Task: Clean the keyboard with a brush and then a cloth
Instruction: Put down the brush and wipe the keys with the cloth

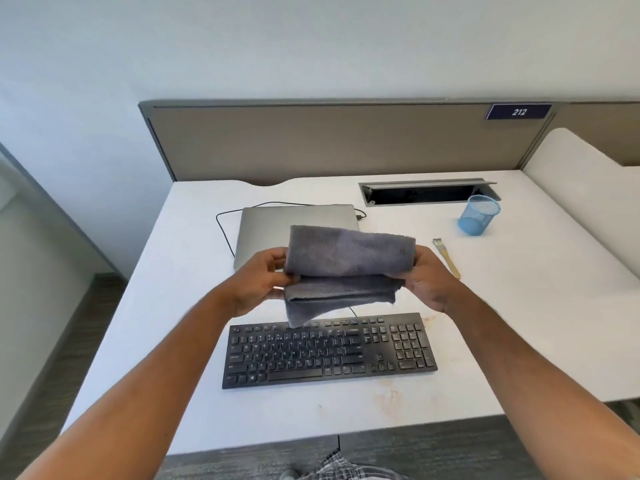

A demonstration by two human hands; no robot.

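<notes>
- Left hand [258, 284]: forearm extended forward from the lower left; the hand is raised above the desk, fingers curled round the left edge of the grey microfibre cloth [346, 268], gripping it.
- Right hand [431, 282]: forearm extended from the lower right; the hand is seen from its back, thumb and fingers closed on the cloth's right edge, grasping it.
- Grey microfibre cloth: held between both hands in the air, folded into layers, with one corner hanging down in front of the keyboard's top row.
- Black keyboard [329, 351]: lies flat on the white desk [173, 323], nearer the person than the hands and directly below the cloth; key legends are too small to read, and a thin cable runs from its rear edge.
- Brush [446, 258]: pale wooden handle, lying on the desk to the right of the right hand, apart from it, bristle end away from the person.
- Closed grey laptop [277, 226]: behind the cloth, partly hidden by it, with a black cable plugged in at its right rear corner.
- Blue mesh pen cup [479, 214]: standing near the open cable tray [426, 192] at the back right.
- Partition label [518, 111]: dark blue plate on the beige divider reading "212" in white.
</notes>
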